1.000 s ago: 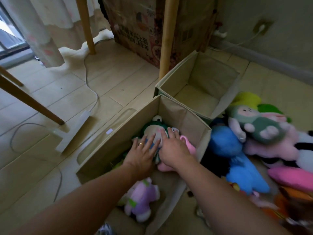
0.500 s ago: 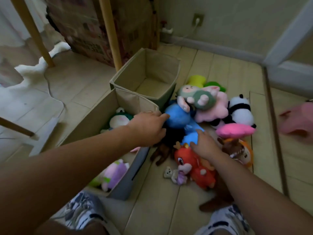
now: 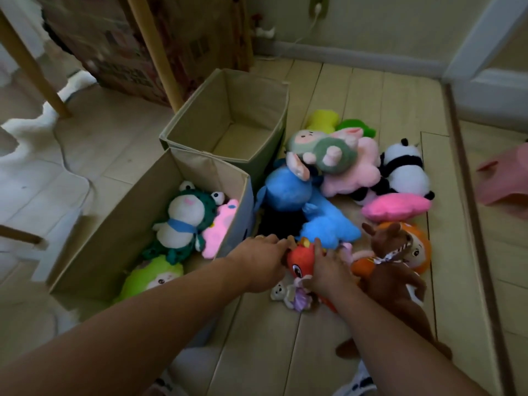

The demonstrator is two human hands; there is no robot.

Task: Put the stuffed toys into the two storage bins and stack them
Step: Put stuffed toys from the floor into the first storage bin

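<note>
Two beige fabric bins stand on the floor. The near bin (image 3: 148, 212) holds a frog toy (image 3: 185, 215), a pink toy (image 3: 220, 227) and a lime green toy (image 3: 154, 274). The far bin (image 3: 228, 92) has nothing in it. Right of the bins lies a heap of stuffed toys: blue (image 3: 311, 207), green-and-pink (image 3: 325, 152), panda (image 3: 405, 170), pink cushion (image 3: 397, 207), brown deer (image 3: 391, 264). My left hand (image 3: 261, 262) and my right hand (image 3: 328, 271) both close around a red toy (image 3: 300, 258) at the heap's near edge.
Wooden legs (image 3: 155, 50) and a cardboard box (image 3: 114, 47) stand behind the bins. A small white-and-purple toy (image 3: 291, 295) lies under my right hand. A wall socket with a cable (image 3: 317, 7) is at the back, and a pink item (image 3: 505, 178) lies at far right.
Both hands left the inside of the near bin and swung right to the toy heap. They now meet on the red toy; the view turned right.
</note>
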